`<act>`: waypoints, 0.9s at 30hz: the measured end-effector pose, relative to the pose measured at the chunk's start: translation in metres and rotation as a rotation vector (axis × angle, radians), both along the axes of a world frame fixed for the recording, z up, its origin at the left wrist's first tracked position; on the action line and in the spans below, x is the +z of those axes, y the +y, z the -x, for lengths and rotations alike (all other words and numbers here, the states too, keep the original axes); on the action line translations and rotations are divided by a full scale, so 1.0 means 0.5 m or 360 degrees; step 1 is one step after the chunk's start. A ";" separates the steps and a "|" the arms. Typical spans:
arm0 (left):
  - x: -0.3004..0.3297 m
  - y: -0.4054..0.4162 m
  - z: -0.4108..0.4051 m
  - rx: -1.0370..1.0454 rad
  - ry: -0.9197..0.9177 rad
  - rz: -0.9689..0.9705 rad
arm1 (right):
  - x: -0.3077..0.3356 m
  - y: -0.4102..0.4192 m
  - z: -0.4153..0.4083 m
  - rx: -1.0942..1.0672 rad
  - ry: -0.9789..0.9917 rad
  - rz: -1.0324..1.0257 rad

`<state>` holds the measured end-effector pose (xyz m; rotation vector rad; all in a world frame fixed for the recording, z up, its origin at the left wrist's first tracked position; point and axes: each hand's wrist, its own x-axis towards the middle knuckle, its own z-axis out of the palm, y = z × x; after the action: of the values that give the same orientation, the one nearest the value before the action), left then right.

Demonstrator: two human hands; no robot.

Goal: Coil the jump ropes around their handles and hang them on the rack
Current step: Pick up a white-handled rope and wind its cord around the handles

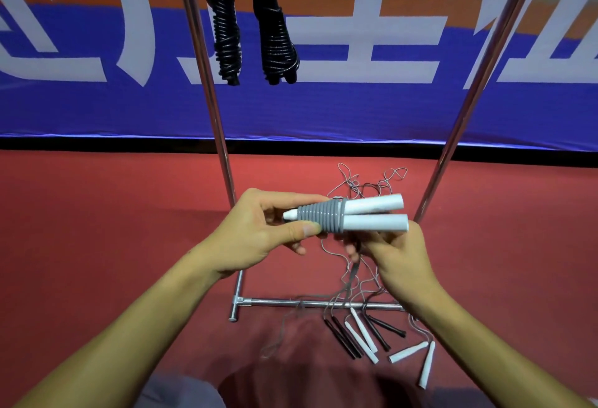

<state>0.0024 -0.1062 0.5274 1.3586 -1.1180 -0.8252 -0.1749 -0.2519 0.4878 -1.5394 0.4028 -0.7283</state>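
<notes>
Item: 2 white handles, grey rope coil winding round their narrow ends, held at chest height before the rack.
Grip: left hand is pinching the coil; right hand is curling under the handles.
Risk: tension slackening, turns are likely springing loose; trailing rope snagging the floor tangle.

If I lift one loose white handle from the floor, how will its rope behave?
Probably floppy: the thin cords lie in loose loops on the floor. It may drag neighbours along, since the ropes look tangled. The white handles look rigid and light, and being round, might roll.
</notes>
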 end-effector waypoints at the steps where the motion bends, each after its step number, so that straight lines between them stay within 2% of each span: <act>1: -0.004 -0.004 0.001 0.0046 0.0015 0.0013 | -0.004 0.006 -0.004 -0.0005 0.0001 -0.0092; 4: -0.013 -0.011 0.003 0.0157 -0.0012 0.0006 | -0.012 0.018 -0.011 0.0146 -0.0081 -0.0345; 6: -0.017 -0.013 0.001 0.0176 -0.0056 -0.0013 | -0.008 0.024 -0.011 0.0209 -0.0117 -0.0395; 11: -0.026 -0.017 0.011 0.0137 -0.0180 -0.0018 | 0.000 0.039 -0.010 0.0035 -0.0031 -0.0630; 17: -0.048 -0.021 0.022 0.0258 -0.0686 -0.0016 | -0.002 0.054 -0.013 -0.0029 -0.0022 -0.1039; 20: -0.050 -0.024 0.025 0.0267 -0.0775 0.0032 | 0.003 0.053 -0.014 -0.0016 -0.0029 -0.1043; 27: -0.049 -0.027 0.023 0.0176 -0.0704 -0.0035 | -0.002 0.051 -0.015 -0.0101 -0.0053 -0.0797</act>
<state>-0.0094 -0.1195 0.5030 1.6541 -1.3573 -0.4660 -0.1672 -0.2264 0.4870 -1.0457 0.5633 -0.6409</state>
